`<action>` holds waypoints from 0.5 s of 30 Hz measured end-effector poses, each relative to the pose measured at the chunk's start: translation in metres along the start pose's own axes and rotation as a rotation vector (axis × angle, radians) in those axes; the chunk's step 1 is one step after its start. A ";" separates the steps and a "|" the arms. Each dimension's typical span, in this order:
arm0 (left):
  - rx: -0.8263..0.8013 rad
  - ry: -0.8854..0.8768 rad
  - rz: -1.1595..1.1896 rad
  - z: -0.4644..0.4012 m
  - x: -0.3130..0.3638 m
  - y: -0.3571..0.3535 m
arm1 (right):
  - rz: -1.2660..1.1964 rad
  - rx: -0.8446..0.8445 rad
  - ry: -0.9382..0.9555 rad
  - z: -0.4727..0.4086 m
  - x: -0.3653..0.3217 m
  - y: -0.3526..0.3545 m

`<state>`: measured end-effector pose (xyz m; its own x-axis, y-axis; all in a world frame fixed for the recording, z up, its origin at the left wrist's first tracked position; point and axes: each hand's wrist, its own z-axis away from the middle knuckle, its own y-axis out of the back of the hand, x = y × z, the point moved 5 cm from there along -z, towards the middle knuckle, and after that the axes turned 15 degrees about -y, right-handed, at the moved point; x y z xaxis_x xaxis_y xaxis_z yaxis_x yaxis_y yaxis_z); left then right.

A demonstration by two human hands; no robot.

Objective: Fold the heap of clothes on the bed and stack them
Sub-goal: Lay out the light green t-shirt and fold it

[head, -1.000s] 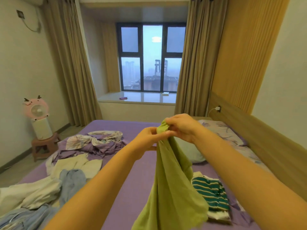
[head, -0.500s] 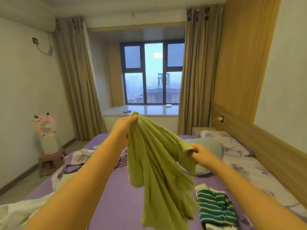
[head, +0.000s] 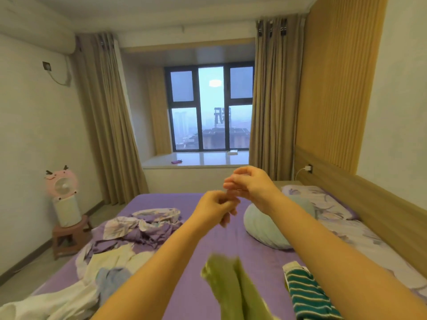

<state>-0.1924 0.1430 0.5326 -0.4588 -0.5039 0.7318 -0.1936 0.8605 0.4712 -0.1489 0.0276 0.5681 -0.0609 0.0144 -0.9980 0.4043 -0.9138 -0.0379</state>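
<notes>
My left hand [head: 215,209] and my right hand [head: 249,184] are raised together over the purple bed [head: 231,245], touching each other and holding no cloth. The left fingers are curled; the right fingers look relaxed. A green garment [head: 231,287] shows blurred low between my forearms, free of both hands. A folded green-and-white striped garment [head: 307,294] lies on the bed under my right forearm. The heap of white, cream and blue clothes [head: 108,273] lies at the bed's left side.
Crumpled purple floral bedding [head: 150,227] sits beyond the heap. A pale blue cushion [head: 265,227] and a floral pillow [head: 323,199] lie by the wooden headboard [head: 369,204]. A pink fan [head: 62,185] stands on a stool [head: 69,234] left of the bed.
Both hands have let go of the green garment, which has dropped low between my arms. The hands have come together in front of me, and the view has tilted upward.
</notes>
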 end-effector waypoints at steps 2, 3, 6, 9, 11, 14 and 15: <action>0.045 0.040 0.080 0.001 -0.002 0.008 | 0.040 0.026 -0.023 -0.005 0.014 0.002; 0.027 0.054 0.069 0.002 -0.006 0.010 | 0.079 0.052 -0.053 -0.009 0.027 0.006; -0.046 0.100 -0.038 0.016 -0.033 0.005 | 0.295 0.081 -0.228 -0.018 0.096 0.023; -0.121 0.177 -0.045 0.050 -0.081 -0.029 | 0.457 0.041 -0.466 -0.012 0.194 0.041; -0.194 0.272 -0.007 0.079 -0.119 -0.061 | 0.454 0.044 -0.591 -0.003 0.260 0.051; -0.294 0.424 0.059 0.120 -0.171 -0.113 | 0.434 0.045 -0.745 0.016 0.342 0.060; -0.326 0.471 0.078 0.134 -0.186 -0.130 | 0.414 0.049 -0.792 0.023 0.364 0.062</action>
<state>-0.1983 0.1346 0.2694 -0.0113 -0.4829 0.8756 0.1365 0.8667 0.4797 -0.1664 -0.0331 0.2033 -0.5383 -0.5878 -0.6039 0.4952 -0.8005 0.3377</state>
